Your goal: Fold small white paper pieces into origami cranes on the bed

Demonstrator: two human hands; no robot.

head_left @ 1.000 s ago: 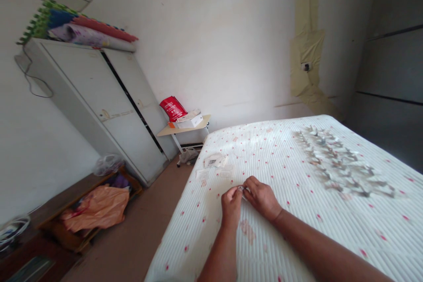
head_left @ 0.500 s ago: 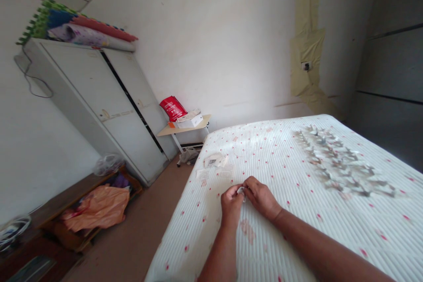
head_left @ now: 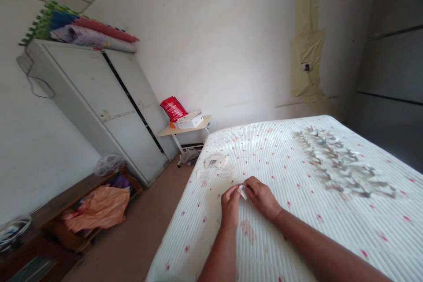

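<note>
My left hand [head_left: 230, 205] and my right hand [head_left: 263, 197] meet over the bed, both closed with fingertips pinched together. Between them is a small piece of folded white paper [head_left: 243, 193], partly hidden by my fingers. Just beyond the hands lie a crumpled white packet [head_left: 216, 160] and a flat printed paper sheet [head_left: 227, 171]. On the right half of the bed stand several rows of small folded paper figures [head_left: 343, 158], whitish with darker tips; blur hides their exact shape.
The mattress [head_left: 257, 141] is white with red spots. A small table [head_left: 183, 131] holds a red bag [head_left: 173, 109] and a white box [head_left: 191, 121]. Left are a grey cabinet [head_left: 109, 92] and a low wooden unit with an orange plastic bag [head_left: 97, 207].
The white paper between my fingertips has turned and now shows as a pointed flap rather than a curled edge. Both hands stay in nearly the same place.
</note>
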